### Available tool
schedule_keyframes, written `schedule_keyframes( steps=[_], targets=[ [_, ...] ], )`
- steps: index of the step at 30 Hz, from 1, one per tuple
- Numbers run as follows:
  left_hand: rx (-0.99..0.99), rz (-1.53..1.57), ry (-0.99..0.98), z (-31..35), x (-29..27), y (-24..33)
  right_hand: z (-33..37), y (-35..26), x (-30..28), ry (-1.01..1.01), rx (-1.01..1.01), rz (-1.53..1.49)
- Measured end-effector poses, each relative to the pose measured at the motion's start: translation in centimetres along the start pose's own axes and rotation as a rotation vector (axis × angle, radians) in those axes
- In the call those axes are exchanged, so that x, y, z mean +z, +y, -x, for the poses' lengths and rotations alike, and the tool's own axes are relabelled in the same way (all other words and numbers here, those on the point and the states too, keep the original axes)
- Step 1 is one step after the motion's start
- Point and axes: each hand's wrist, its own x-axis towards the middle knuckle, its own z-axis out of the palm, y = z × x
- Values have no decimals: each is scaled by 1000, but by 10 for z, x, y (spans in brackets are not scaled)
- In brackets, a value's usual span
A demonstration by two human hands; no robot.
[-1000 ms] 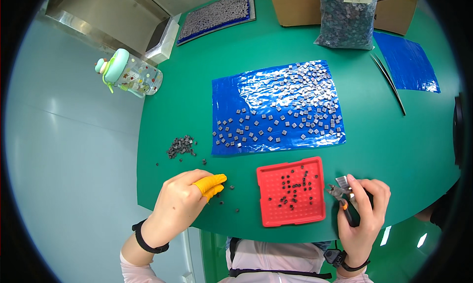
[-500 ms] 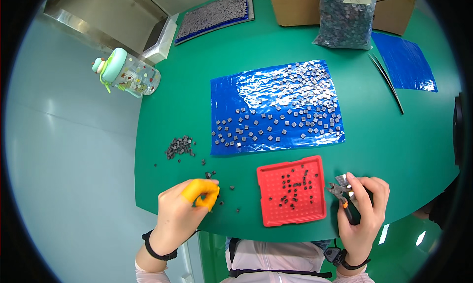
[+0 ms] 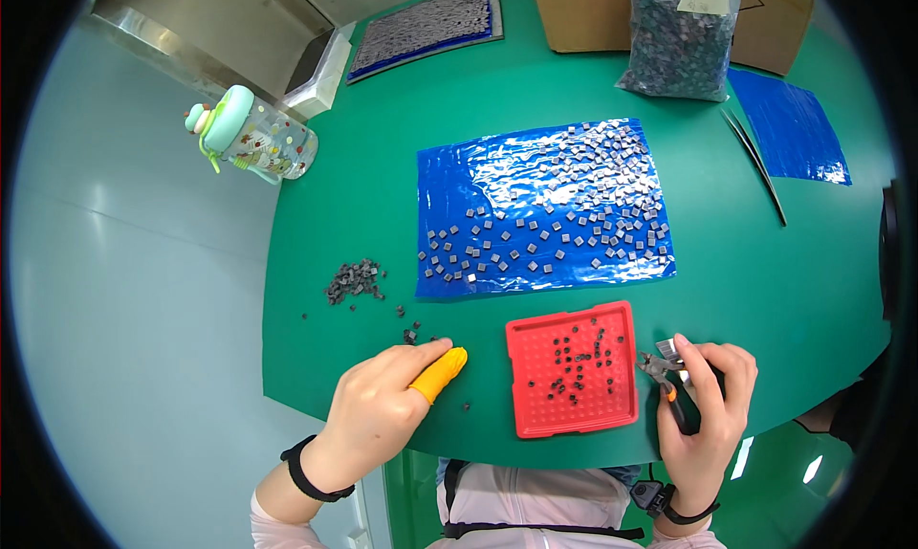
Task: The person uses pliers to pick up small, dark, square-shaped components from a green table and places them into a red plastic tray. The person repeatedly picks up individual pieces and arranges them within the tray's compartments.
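Left hand point(image 3: 387, 396): positioned over the near left part of the table point(image 3: 316, 358), to the left of the red tray point(image 3: 537, 353). The fingers are drawn together and point toward the upper right; a yellow finger cover point(image 3: 441, 376) is worn on one of them. Whether anything is pinched between the fingertips cannot be told from this angle.

Loose dark pieces point(image 3: 410, 336) lie just beyond the fingers of the left hand, on the side away from the body. A single dark piece point(image 3: 467, 406) lies just to the right of the same hand. The main pile point(image 3: 355, 281) sits farther out, to the upper left. The left hand is the nearer hand to all three.

Right hand point(image 3: 715, 396): closed around the pliers point(image 3: 670, 393), to the right of the tray. The long axis of the pliers runs from the handles, at lower right, to the jaws, at upper left; the jaws face the tray and stand just beside its right edge.

The tray lies between the two hands, with small dark parts point(image 3: 572, 359) scattered inside it. Beyond the tray, the blue sheet point(image 3: 449, 186) carries many small square pieces point(image 3: 622, 166).
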Motion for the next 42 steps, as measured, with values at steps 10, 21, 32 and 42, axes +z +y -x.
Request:
schedule_keyframes(
  steps=[10, 21, 32, 42],
  targets=[
    [-358, 498, 159, -3, -23, 27, -1, 1, -4, 3, -29, -76],
    [-601, 1987, 302, 7, 16, 64, -4, -27, 0, -116, -235, -322],
    [-509, 1707, 500, 6, 22, 76, -2, -30, 4, -146, -253, -287],
    [-472, 1652, 444, 7, 28, 74, -4, -28, 6, -184, -194, -349]
  ],
)
